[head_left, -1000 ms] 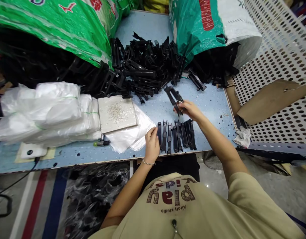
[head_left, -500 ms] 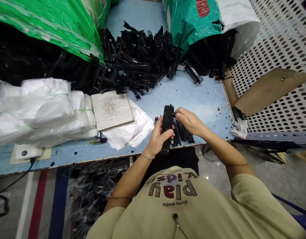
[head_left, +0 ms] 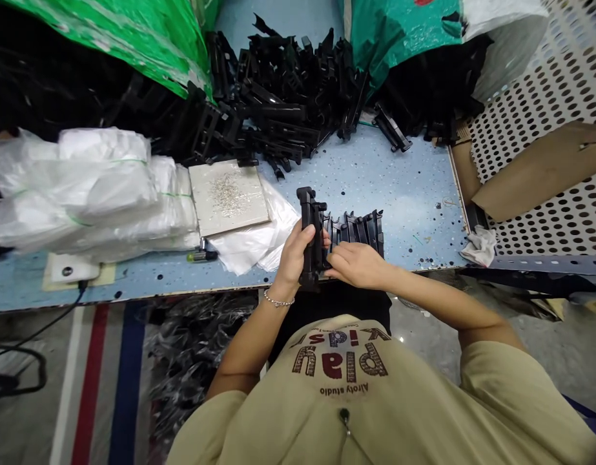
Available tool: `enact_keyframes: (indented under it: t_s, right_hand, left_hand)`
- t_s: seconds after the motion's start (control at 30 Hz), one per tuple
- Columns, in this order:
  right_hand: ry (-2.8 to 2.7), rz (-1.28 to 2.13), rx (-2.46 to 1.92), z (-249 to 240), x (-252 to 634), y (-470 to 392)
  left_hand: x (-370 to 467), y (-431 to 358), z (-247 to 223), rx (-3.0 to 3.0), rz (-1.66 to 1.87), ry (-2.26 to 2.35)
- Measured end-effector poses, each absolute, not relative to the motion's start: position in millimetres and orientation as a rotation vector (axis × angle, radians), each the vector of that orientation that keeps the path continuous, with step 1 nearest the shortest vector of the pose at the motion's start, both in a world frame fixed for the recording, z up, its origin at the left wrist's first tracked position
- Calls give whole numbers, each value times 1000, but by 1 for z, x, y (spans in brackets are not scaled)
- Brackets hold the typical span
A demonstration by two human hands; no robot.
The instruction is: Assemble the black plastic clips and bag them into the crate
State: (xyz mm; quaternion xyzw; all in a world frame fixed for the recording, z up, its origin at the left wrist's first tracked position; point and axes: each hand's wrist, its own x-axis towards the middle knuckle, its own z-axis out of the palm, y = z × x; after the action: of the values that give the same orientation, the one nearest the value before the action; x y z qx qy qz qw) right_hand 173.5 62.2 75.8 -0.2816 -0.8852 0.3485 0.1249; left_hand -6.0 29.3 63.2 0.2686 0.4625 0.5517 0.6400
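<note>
My left hand [head_left: 292,255] is wrapped round a long black plastic bracket [head_left: 308,226], thumb across its front. The bracket stands upright over the table's front edge, its side turned to me and its top end jutting to the right. Against its lower right side is my right hand [head_left: 358,263], fingers curled in and pinched together. What lies between those fingertips is too small to make out. Just behind my right hand, a row of similar black brackets [head_left: 368,229] lies side by side on the blue table [head_left: 414,187].
Black plastic parts [head_left: 278,97] are heaped at the back, between a green sack [head_left: 147,39] and a teal sack [head_left: 394,39]. At left are bundled clear bags [head_left: 104,194] and a board with tiny metal pieces [head_left: 205,206]. A perforated panel [head_left: 569,84] borders the right side.
My left hand has turned the bracket, so its side now faces me. My right hand has moved from its upper right side down to its lower end. The view has shifted slightly.
</note>
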Motion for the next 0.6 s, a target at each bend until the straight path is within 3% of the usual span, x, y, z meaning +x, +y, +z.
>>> enact_keyframes:
  t_s: [0.2,0.4,0.6]
  right_hand:
    - [-2728,867,-737,47,175,40]
    - [-2622,556,-1286,30,217,60]
    - [-2607,651,-1408,31,277,83]
  left_hand:
    - [-7,14,51,660,1177,1089]
    - [-22,20,11,510,1213,1337]
    - [20,22,-10,328,1248,1067]
